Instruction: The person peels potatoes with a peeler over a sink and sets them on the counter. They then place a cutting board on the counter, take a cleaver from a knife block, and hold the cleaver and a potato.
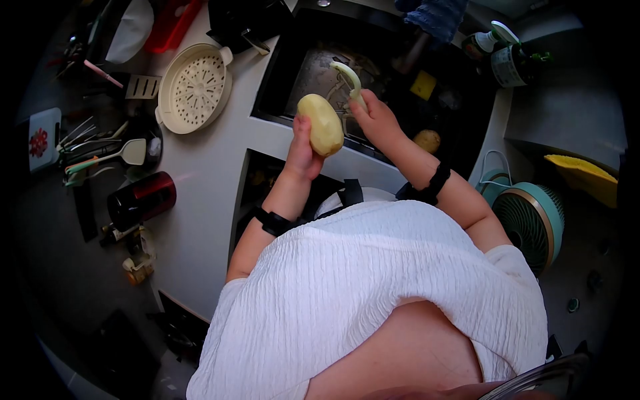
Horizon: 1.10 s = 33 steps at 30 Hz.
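A peeled, pale yellow potato (323, 125) is held up over the near edge of the dark sink (267, 107). My left hand (303, 152) is closed round its lower left side. My right hand (381, 121) grips the handle of a pale green peeler (349, 75), its head pointing up and away, apart from the potato. Below the peeler, wet scraps lie in the sink basin, too dim to make out fully. An unpeeled-looking brown potato (427, 141) rests at the sink's right side, beyond my right wrist.
A cream colander (197, 90) stands on the white counter (193, 200) at left. Near it are a spatula (133, 152) and a dark red canister (142, 200). A yellow sponge (423, 85) lies in the sink. Bottles (508, 65) and a teal fan (530, 223) stand at right.
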### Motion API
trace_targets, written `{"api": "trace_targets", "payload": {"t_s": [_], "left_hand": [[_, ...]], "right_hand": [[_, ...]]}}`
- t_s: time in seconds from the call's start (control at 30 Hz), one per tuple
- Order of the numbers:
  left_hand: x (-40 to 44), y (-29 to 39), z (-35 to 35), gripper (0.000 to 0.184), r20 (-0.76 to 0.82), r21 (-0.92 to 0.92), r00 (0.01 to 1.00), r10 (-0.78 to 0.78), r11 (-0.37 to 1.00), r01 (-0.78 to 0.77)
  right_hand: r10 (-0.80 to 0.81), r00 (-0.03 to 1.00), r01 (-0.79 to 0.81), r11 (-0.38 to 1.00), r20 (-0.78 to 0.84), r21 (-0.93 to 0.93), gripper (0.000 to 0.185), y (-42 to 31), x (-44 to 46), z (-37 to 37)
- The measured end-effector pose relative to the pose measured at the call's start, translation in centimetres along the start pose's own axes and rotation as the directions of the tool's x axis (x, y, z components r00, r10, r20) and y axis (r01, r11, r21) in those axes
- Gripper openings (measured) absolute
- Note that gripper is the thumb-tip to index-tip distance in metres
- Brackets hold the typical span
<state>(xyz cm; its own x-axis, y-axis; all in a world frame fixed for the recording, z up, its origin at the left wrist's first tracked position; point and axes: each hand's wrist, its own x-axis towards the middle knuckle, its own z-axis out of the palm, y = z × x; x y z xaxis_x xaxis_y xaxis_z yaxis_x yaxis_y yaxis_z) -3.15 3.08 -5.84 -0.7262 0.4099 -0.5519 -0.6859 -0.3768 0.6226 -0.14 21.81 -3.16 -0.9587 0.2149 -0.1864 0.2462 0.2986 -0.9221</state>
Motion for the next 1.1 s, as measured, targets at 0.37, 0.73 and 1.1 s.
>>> {"api": "trace_targets", "payload": {"t_s": [0.37,0.73,1.1], "left_hand": [[-2.0,2.1,2.0,0.057,-0.048,0.072,0.990,0.136,0.989,-0.132],[-1.8,2.0,1.4,0.066,0.003,0.131,0.963,0.268,0.955,-0.266],[-3.6,4.5,1.8,0.089,0.317,-0.018,0.929,0.192,0.980,-0.197]], "right_hand": [[0.177,0.983,-0.181,0.956,0.039,0.232,0.065,-0.1,0.7,-0.1],[0.356,0.912,-0.401,0.662,0.205,0.633,0.048,0.0,0.3,1.2],[0.023,0.938,-0.297,0.570,0.346,0.766,0.061,-2.0,0.6,-0.8]]}}
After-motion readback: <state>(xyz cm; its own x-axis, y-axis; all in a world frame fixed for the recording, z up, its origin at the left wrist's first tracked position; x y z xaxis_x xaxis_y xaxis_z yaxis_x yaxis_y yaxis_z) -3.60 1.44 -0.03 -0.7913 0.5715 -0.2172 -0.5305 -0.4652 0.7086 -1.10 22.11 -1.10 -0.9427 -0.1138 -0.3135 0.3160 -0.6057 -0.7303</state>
